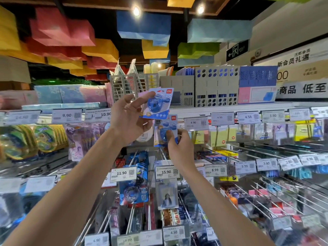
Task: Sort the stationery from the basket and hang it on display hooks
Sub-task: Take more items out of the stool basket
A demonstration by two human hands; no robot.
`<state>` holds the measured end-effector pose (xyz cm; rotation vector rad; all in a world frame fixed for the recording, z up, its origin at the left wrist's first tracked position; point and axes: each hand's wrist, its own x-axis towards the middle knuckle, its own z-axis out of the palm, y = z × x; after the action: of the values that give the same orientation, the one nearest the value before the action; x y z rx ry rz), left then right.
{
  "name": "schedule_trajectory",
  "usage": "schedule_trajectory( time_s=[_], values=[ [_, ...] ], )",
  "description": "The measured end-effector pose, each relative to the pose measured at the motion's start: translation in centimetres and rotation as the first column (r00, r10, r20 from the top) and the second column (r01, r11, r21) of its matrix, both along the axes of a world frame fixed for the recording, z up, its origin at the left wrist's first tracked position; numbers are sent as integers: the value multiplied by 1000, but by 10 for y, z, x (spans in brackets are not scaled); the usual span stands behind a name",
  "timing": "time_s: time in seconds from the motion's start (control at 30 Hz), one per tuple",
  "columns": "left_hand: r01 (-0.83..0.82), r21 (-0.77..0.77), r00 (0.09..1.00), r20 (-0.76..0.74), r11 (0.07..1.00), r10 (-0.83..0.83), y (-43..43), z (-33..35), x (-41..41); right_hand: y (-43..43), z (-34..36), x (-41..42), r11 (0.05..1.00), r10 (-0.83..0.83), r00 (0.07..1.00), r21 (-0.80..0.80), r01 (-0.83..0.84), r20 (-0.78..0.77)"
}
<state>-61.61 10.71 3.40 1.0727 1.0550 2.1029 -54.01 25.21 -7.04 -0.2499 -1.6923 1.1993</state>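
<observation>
Head view: the left hand (129,119) was raised before the display, thumb and fingertips pinching the left edge of the upper blister pack (157,103), a blue card that stood tilted to the right of the palm. Just beneath it, the right hand (179,144) gripped the lower blister pack (165,132), thumb pressed on its front, the card rising above the knuckles under the shelf edge (195,110). Whether that card hung on a hook could not be told.
</observation>
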Motion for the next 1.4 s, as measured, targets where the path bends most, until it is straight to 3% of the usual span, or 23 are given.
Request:
schedule_trajectory(
  time_s=[0.1, 0.23, 0.4, 0.5, 0.6, 0.73, 0.9, 1.07, 1.13, 1.2, 1.3, 1.4],
  values=[
    [-3, -19, 1000, -18, 1000, 2, 0, -1, -2, -6, -2, -6, 997, -39, 997, -70, 43, 59],
    [9, -26, 1000, -21, 1000, -9, -2, -1, -3, -6, -2, -10, 990, -3, 1000, -140, 3, 4],
    [37, -7, 999, 9, 999, -37, -4, 1, -5, -3, -16, 0, 999, 46, 987, 16, -45, -151],
    [22, -14, 1000, 7, 1000, -22, -3, 1, -3, -4, -10, 3, 994, 106, 979, 29, -103, -173],
    [21, -19, 1000, 14, 1000, -21, -4, 2, -2, -4, 2, -3, 986, 131, 978, -85, -146, -163],
    [16, -17, 1000, 4, 1000, -16, -5, 3, -3, -4, -1, -24, 974, 7, 993, -225, -34, -119],
    [9, -16, 1000, -2, 1000, -9, -3, 0, -4, 9, 5, -39, 870, 16, 998, -491, -47, -66],
    [-44, -52, 996, -78, 998, 40, -3, 1, 0, 13, 17, -27, 746, 288, 948, -653, -133, 136],
    [-89, -67, 987, -138, 994, 79, -4, 1, -3, 8, 14, -15, 782, 346, 896, -614, -111, 279],
    [-135, -78, 973, -198, 988, 118, -2, 0, -5, 2, 12, -6, 838, 331, 896, -528, -136, 294],
    [-140, -83, 964, -241, 987, 116, -1, -3, -5, -15, 21, 9, 892, 306, 952, -345, -293, -17],
    [-147, -88, 947, -301, 985, 114, 1, -6, -8, -23, 39, 19, 960, 222, 960, -135, -246, -170]
  ],
)
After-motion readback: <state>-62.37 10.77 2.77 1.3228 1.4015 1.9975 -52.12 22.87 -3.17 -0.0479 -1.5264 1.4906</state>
